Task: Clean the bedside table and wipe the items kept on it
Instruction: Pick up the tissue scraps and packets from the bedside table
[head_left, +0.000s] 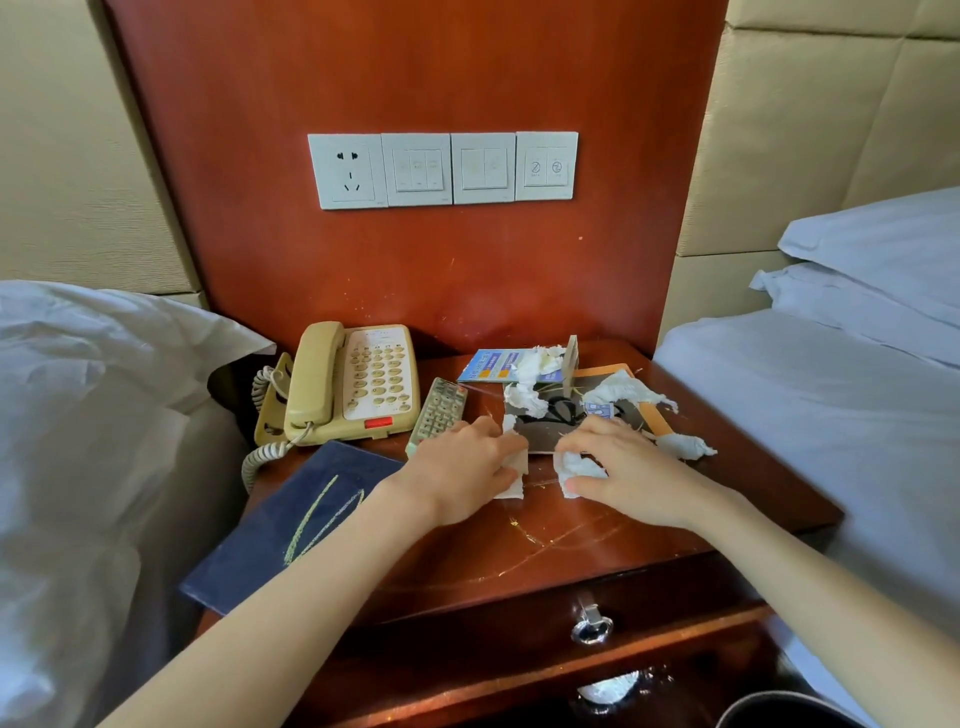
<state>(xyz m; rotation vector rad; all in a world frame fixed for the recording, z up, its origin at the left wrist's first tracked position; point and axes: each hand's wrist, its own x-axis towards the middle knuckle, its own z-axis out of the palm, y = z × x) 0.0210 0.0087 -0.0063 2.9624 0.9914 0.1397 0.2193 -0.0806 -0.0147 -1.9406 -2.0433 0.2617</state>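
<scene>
On the reddish wooden bedside table (545, 535) my left hand (462, 467) grips a white tissue (511, 486) at the near edge of a dark card (550, 423). My right hand (623, 467) curls around a crumpled white tissue (576, 465) just right of it. More crumpled tissues lie on the card (524, 395), at its right (631, 389) and by the right hand (683, 446). A beige telephone (353, 384) stands at the back left, with a grey remote (439, 413) beside it. A blue leaflet (491, 365) lies behind the card.
A dark blue folder (291, 525) hangs over the table's left front corner. Beds with white linen flank the table, left (93, 415) and right (831, 405). A switch panel (441, 169) sits on the back board. Below are a drawer handle (592, 626) and a dark bin rim (779, 709).
</scene>
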